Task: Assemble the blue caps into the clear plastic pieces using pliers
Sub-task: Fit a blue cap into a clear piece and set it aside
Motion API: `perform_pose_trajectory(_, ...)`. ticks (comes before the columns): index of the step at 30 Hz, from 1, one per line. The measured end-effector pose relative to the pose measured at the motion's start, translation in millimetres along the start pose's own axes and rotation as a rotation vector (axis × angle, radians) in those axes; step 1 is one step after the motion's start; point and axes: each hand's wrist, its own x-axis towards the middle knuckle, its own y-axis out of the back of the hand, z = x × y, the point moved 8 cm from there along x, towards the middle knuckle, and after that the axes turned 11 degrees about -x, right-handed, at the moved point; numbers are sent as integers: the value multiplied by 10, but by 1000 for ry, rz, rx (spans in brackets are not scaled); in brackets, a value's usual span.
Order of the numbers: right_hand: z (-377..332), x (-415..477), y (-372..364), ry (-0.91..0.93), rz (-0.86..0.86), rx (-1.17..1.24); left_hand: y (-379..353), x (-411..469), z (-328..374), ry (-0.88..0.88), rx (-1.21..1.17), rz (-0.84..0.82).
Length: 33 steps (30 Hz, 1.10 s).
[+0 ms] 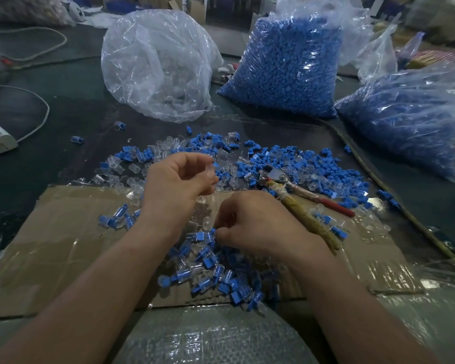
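Head view: a left hand, mid-frame, curls its fingers and, through blur, seems to pinch a clear plastic piece. Just below it, the right hand is curled too, fingertips pinching a capped piece at the top of a finished heap on cardboard. Pliers lie untouched at centre right. Dozens look done; many loose blue caps and full bags at upper right remain.

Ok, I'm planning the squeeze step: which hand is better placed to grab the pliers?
Right. The pliers lie just beside the right hand, handles alongside its wrist. Its fingers pinch a blue cap, though. The left hand is farther away and seems to pinch a clear piece.
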Motion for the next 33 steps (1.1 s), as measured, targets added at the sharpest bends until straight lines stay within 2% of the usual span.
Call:
perform_pose_trajectory(7,-11,2,-11,-34,-2,32,-9,-13,-5,-2,14,-28)
perform_pose_trajectory(10,75,-23,-1,-59,6,224,-37,-22,18,2,9,-69)
perform_pose_trajectory(15,354,-66,228,-90,207,618,-55,-23,-1,37,-16,-81)
perform_pose_trajectory(21,483,-107,372,-77,443,805,-119,-40,1,49,2,-143)
perform_pose_trajectory(33,380,-136,435,-16,591,549,-167,-45,-19,39,35,-200)
